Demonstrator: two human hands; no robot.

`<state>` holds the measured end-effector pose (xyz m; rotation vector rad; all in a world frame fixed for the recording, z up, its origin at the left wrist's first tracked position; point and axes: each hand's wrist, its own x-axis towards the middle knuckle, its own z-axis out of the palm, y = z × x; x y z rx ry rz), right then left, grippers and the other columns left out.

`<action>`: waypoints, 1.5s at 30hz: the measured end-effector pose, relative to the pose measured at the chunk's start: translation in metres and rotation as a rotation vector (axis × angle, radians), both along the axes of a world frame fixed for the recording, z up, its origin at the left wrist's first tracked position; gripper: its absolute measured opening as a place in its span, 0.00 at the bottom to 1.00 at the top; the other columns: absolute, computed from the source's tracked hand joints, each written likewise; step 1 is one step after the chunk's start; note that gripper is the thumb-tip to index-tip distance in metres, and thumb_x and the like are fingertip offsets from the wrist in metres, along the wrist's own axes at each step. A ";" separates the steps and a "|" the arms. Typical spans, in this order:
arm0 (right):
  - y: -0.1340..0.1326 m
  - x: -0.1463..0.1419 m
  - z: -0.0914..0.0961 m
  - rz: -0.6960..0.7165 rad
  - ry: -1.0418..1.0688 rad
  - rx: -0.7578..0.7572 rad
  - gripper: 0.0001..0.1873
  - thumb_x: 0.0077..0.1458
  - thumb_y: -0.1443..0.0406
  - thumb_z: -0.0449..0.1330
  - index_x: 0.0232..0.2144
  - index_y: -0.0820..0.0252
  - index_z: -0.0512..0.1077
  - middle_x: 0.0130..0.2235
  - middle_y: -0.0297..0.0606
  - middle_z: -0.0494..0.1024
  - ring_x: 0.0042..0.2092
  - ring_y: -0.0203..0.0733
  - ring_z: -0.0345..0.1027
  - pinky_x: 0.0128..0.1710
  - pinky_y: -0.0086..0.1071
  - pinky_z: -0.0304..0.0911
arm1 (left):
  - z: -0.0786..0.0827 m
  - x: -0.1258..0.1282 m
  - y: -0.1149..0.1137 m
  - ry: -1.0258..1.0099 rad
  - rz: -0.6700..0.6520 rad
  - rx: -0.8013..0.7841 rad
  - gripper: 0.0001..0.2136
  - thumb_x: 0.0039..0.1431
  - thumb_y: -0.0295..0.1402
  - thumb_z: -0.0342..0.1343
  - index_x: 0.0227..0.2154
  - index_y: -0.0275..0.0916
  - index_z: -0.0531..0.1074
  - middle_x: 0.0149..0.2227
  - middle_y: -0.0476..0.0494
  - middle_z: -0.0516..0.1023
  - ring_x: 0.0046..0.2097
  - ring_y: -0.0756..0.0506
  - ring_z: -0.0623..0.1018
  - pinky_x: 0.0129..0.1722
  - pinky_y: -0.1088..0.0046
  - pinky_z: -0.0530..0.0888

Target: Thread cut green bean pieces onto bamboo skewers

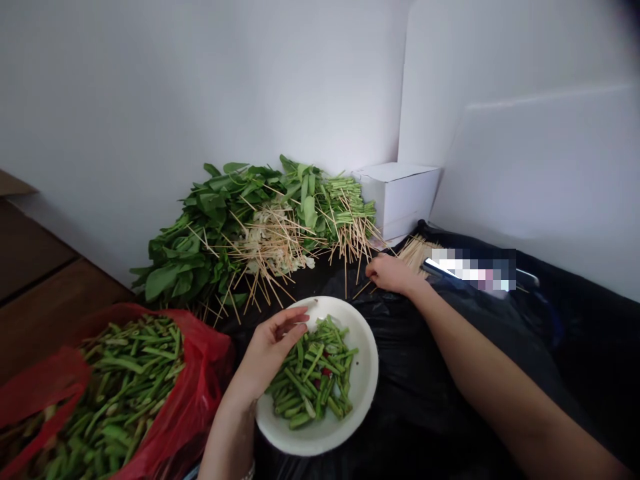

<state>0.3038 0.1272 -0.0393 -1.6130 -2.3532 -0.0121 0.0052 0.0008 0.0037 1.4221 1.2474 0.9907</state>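
My left hand (273,343) hovers over the left side of a white bowl (367,363). Its fingers are curved, with the thumb apart from them, and nothing shows between. Cut green stalk pieces (300,393) lie in the bowl, with a few dark red bits among them. Farther back on the right, my right hand (393,272) is closed, fingertips pressed together at the edge of a pile of bamboo skewers (413,252). Thin sticks poke out beneath that hand; whether it grips one is hidden.
Skewered leafy greens (215,200), pale skewered vegetables (273,227) and bundled green stalks (347,200) lie along the wall beside a white box (410,193). A red plastic bag (200,353) of cut stalks stands at left. A phone (465,277) rests on black plastic sheeting (400,413).
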 end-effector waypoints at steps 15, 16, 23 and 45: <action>-0.014 -0.024 0.005 0.063 -0.205 0.164 0.15 0.52 0.78 0.52 0.40 0.65 0.72 0.39 0.49 0.77 0.44 0.48 0.68 0.40 0.35 0.56 | -0.001 0.006 -0.007 0.448 -0.213 0.233 0.08 0.52 0.30 0.60 0.33 0.44 0.82 0.34 0.44 0.81 0.35 0.42 0.77 0.39 0.68 0.71; -0.016 -0.025 0.008 0.062 -0.198 0.182 0.14 0.53 0.77 0.51 0.40 0.65 0.71 0.40 0.49 0.77 0.44 0.49 0.67 0.40 0.35 0.55 | -0.001 0.005 -0.007 0.477 -0.226 0.237 0.07 0.52 0.31 0.60 0.32 0.43 0.82 0.33 0.44 0.80 0.34 0.43 0.76 0.38 0.69 0.70; -0.024 -0.035 0.018 0.098 -0.068 0.366 0.11 0.59 0.73 0.49 0.37 0.64 0.70 0.37 0.46 0.76 0.42 0.47 0.64 0.42 0.36 0.51 | -0.007 0.002 -0.008 0.647 -0.238 0.233 0.05 0.42 0.33 0.67 0.23 0.41 0.77 0.27 0.48 0.74 0.32 0.44 0.73 0.32 0.72 0.66; -0.074 -0.076 0.017 0.476 0.267 0.791 0.19 0.60 0.72 0.48 0.50 0.62 0.72 0.32 0.38 0.74 0.31 0.36 0.65 0.28 0.30 0.60 | -0.002 -0.008 0.005 -0.395 0.265 -0.004 0.12 0.45 0.37 0.69 0.29 0.36 0.76 0.30 0.48 0.79 0.30 0.53 0.73 0.29 0.80 0.68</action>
